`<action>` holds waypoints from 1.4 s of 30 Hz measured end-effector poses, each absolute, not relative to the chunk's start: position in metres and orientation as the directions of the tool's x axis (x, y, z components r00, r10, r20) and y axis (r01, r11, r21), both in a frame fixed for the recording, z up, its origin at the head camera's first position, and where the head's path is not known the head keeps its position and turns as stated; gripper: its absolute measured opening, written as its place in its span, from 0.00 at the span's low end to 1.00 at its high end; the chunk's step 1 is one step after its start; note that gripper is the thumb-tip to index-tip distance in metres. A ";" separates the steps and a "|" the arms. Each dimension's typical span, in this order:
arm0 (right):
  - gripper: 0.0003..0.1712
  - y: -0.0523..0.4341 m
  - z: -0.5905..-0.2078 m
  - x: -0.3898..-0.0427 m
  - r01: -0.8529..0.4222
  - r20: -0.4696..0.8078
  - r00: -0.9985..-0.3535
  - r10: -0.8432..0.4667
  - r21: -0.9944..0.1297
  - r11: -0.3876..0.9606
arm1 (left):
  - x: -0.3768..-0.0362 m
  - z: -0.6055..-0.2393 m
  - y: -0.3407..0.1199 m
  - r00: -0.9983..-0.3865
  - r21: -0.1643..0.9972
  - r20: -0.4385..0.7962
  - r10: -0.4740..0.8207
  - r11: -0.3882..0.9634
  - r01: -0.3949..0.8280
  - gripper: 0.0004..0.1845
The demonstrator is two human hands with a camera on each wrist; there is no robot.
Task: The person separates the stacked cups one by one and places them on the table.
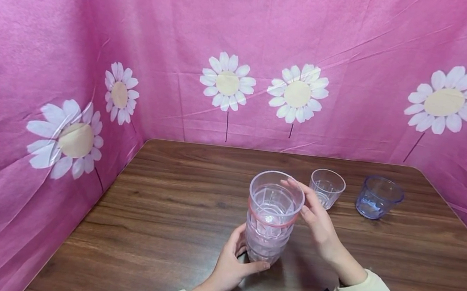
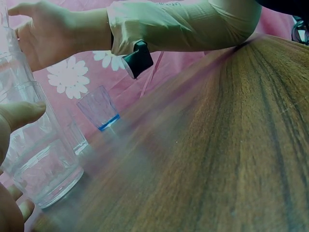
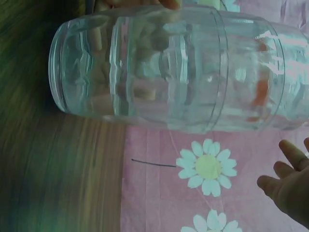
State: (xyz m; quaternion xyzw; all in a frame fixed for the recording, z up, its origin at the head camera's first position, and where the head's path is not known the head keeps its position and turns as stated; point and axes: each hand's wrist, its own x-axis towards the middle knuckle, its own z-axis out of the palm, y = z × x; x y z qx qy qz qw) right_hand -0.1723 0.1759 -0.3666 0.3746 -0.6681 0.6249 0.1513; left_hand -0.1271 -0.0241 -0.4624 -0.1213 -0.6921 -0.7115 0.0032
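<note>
Left hand (image 1: 230, 265) grips stacked cups (image 1: 270, 217); 2 cups (image 1: 326, 187) apart.

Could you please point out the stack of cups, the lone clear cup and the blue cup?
stack of cups (image 1: 270, 217), head view, on its side wall.
clear cup (image 1: 326, 188), head view, on its wall.
blue cup (image 1: 376, 199), head view, on its wall.

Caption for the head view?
Left hand grips stacked cups; right hand touches the rim, two cups behind.

- A clear cup (image 1: 326, 188) stands on the wooden bench (image 1: 156, 213).
- A blue cup (image 1: 378, 197) stands just beside it.
- A pink daisy-print cloth (image 1: 97, 53) hangs behind.
</note>
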 end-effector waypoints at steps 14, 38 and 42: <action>0.43 0.169 -0.368 -0.173 -0.705 0.700 -0.593 -0.397 -0.690 -0.164 | -0.128 -0.465 -0.024 -0.964 0.978 0.207 0.166 -0.062 0.200 0.45; 0.55 0.159 -0.349 -0.175 -0.683 0.696 -0.643 -0.320 -0.710 -0.172 | -0.129 -0.466 -0.024 -0.968 0.982 0.184 0.172 -0.059 0.177 0.45; 0.56 0.158 -0.346 -0.175 -0.687 0.707 -0.637 -0.307 -0.702 -0.189 | -0.129 -0.466 -0.023 -0.969 0.983 0.180 0.171 -0.060 0.172 0.45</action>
